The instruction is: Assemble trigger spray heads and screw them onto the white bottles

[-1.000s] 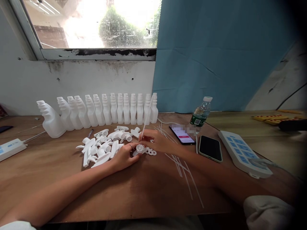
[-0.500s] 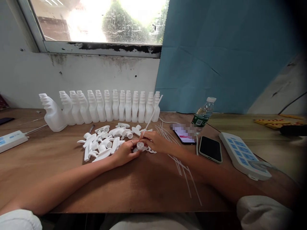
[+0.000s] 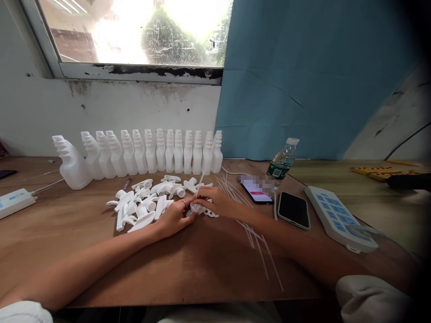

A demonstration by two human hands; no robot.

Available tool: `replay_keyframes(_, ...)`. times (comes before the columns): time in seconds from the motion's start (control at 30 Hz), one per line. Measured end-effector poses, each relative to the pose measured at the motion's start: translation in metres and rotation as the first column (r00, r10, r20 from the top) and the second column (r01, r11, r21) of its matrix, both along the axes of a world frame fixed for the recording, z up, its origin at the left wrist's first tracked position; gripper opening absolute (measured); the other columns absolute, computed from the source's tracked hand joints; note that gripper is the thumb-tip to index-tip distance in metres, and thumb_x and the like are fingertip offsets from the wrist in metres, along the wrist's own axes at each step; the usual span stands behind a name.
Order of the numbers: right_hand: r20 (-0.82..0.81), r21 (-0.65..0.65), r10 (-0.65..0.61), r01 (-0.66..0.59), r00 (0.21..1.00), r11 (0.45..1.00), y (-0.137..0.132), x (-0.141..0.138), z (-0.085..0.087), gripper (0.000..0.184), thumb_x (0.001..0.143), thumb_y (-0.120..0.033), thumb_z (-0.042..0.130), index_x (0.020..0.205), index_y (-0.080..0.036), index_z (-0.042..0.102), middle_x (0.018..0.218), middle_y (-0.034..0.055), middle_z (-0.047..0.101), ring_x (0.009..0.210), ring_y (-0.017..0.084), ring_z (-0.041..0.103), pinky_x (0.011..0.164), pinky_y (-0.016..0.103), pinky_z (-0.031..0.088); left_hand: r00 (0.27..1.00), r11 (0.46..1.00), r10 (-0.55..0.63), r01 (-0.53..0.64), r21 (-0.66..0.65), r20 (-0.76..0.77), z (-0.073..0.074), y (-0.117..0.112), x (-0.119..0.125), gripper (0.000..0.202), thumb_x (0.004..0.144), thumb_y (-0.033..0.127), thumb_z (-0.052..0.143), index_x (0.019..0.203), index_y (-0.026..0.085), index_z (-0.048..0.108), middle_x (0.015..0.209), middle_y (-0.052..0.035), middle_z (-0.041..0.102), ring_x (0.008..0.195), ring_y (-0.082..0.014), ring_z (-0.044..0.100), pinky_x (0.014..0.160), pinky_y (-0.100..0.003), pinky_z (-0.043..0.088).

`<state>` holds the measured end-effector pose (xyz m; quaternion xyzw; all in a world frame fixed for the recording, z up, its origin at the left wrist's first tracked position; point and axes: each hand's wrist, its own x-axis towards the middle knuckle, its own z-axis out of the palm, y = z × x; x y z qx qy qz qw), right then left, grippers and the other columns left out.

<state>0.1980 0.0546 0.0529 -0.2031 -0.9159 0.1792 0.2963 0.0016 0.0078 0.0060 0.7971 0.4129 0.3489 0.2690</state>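
My left hand [image 3: 173,218] is closed around a white trigger sprayer head [image 3: 194,208], low over the table. Its fingers cover most of the head. From the right, my right hand [image 3: 215,202] pinches a thin white dip tube [image 3: 202,174] that stands up at a slight tilt above the sprayer head. Whether the tube's lower end sits inside the head is hidden by my fingers. Left of my hands lies a pile of loose white sprayer heads [image 3: 143,206]. Several more dip tubes [image 3: 251,233] are spread on the table beneath and beside my right forearm.
A row of white spray bottles [image 3: 148,157] without tops stands along the wall. To the right are a lit phone [image 3: 257,192], a dark phone [image 3: 294,210], a water bottle [image 3: 282,162] and a power strip [image 3: 340,220]. Another power strip [image 3: 15,202] lies at left.
The dip tube has swung from a rightward lean to nearly upright. My right fingers have come lower and closer over the sprayer head. My left hand keeps its hold.
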Motion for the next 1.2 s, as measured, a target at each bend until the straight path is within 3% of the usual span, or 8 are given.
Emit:
replay_keyframes(0.27,-0.283,-0.336,-0.204,0.102,0.937,0.936,0.004,0.034,0.016,0.060,0.077,-0.038,0.076,0.130,-0.026,0.050,0.129,0.0080,0.054,0.115,0.021,0.056,0.101,0.040,0.047,0.950,0.995,0.062,-0.034,-0.097,0.307,0.032,-0.005,0.009,0.033,0.086,0.038,0.061,0.112,0.019,0.053,0.110,-0.0065,0.065,0.098,-0.0204,0.063,0.090,-0.031,0.050)
replay_keyframes(0.43,-0.392,-0.811,-0.196,-0.237,0.899,0.534,-0.012,0.032,0.009,0.058,0.074,-0.035,0.080,0.125,-0.020,0.056,0.121,0.0111,0.063,0.108,0.023,0.064,0.098,0.041,0.051,0.812,0.973,-0.006,0.141,-0.186,0.584,0.060,-0.006,0.023,0.039,0.080,0.042,0.071,0.099,0.020,0.045,0.116,-0.0089,0.065,0.104,-0.0222,0.064,0.090,-0.035,0.053)
replay_keyframes(0.53,-0.504,-0.804,-0.208,-0.368,0.838,0.467,-0.024,0.020,0.009,0.050,0.075,-0.031,0.079,0.121,-0.019,0.061,0.118,0.0099,0.066,0.109,0.023,0.065,0.101,0.041,0.050,0.805,0.964,-0.021,0.173,-0.200,0.593,0.069,-0.006,0.031,0.040,0.080,0.046,0.070,0.098,0.019,0.047,0.122,-0.0097,0.063,0.104,-0.0230,0.064,0.088,-0.036,0.055)
replay_keyframes(0.77,-0.639,-0.740,-0.403,-0.381,0.655,0.554,-0.015,0.037,0.015,0.026,0.080,-0.030,0.073,0.100,-0.018,0.063,0.114,0.0093,0.069,0.105,0.028,0.067,0.096,0.049,0.054,0.990,0.990,0.013,0.006,0.138,-0.140,0.106,0.045,-0.035,0.054,0.073,0.046,0.076,0.118,0.022,0.060,0.129,-0.0081,0.058,0.106,-0.0235,0.060,0.086,-0.036,0.052)
replay_keyframes(0.83,-0.647,-0.729,-0.435,-0.341,0.626,0.593,-0.007,0.051,0.018,0.023,0.082,-0.032,0.071,0.097,-0.019,0.061,0.111,0.0093,0.069,0.099,0.029,0.070,0.091,0.049,0.056,0.878,0.844,0.453,-0.367,0.391,-0.155,0.122,0.062,-0.084,0.032,0.083,0.045,0.064,0.102,0.019,0.065,0.123,-0.0077,0.060,0.105,-0.0236,0.058,0.091,-0.038,0.048)
replay_keyframes(0.9,-0.646,-0.711,-0.458,-0.263,0.611,0.652,0.003,0.063,0.021,0.023,0.081,-0.033,0.071,0.096,-0.020,0.059,0.109,0.0091,0.070,0.093,0.028,0.072,0.087,0.047,0.058,0.624,0.537,0.781,-0.656,0.531,-0.021,0.133,0.069,-0.139,0.035,0.088,0.045,0.057,0.107,0.016,0.061,0.122,-0.0082,0.058,0.113,-0.0243,0.053,0.102,-0.039,0.041)
replay_keyframes(1.07,-0.670,-0.626,-0.453,-0.121,0.588,0.770,0.023,0.079,0.018,0.033,0.073,-0.031,0.077,0.097,-0.022,0.056,0.099,0.0038,0.071,0.083,0.024,0.073,0.082,0.045,0.061,0.080,0.023,0.986,-0.937,0.350,0.149,0.117,0.054,-0.261,0.083,0.080,0.066,0.056,0.136,0.011,0.030,0.150,-0.0187,0.027,0.137,-0.0375,0.028,0.109,-0.057,0.029)
replay_keyframes(1.2,-0.666,-0.605,-0.459,-0.067,0.587,0.793,0.030,0.083,0.014,0.035,0.071,-0.032,0.079,0.092,-0.022,0.053,0.088,0.0003,0.071,0.076,0.022,0.073,0.075,0.040,0.061,-0.012,0.022,0.983,-0.983,0.184,-0.183,0.086,0.049,-0.314,0.092,0.076,0.072,0.054,0.136,0.009,0.025,0.141,-0.0257,0.042,0.123,-0.0352,0.049,0.088,-0.048,0.050)
